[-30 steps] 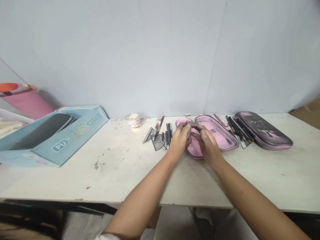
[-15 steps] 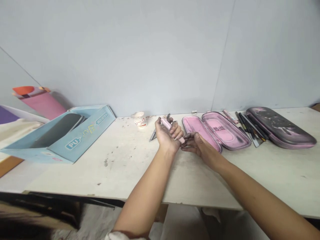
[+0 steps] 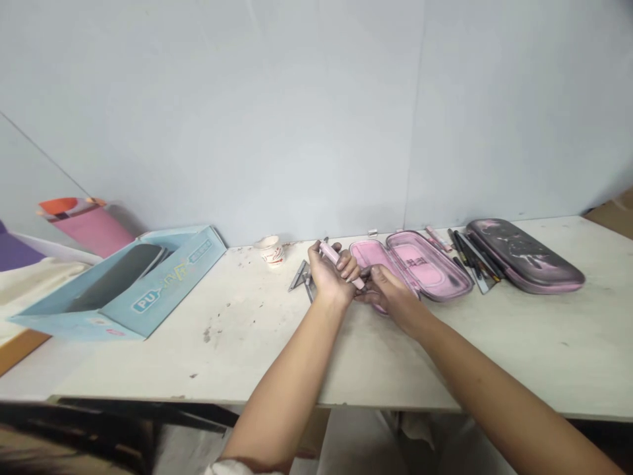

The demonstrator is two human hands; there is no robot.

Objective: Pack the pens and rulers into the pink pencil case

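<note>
My left hand (image 3: 333,274) is wrapped around a pink pen-like stick (image 3: 330,252), which lies slanted across the palm; its exact kind does not show. The fingers of my right hand (image 3: 388,290) are closed at the stick's lower end, their tips smudged dark. Behind and under my right hand lies an open pink pencil case (image 3: 430,267), partly covered by the hand. To the left of my left hand, a clear triangular ruler (image 3: 297,276) rests on the table, partly hidden.
A dark closed case (image 3: 527,254) lies on the right, beside several pens (image 3: 472,254). A pink stick-like item (image 3: 438,239) and a small clear block (image 3: 372,233) are near the wall. A paper cup (image 3: 271,252) stands left of centre. A light-blue box (image 3: 168,280) holds a dark object (image 3: 116,277).
My right fingers have drawn in from slightly spread to closed around the lower end of the pink stick. The view has turned slightly to the right and up.
</note>
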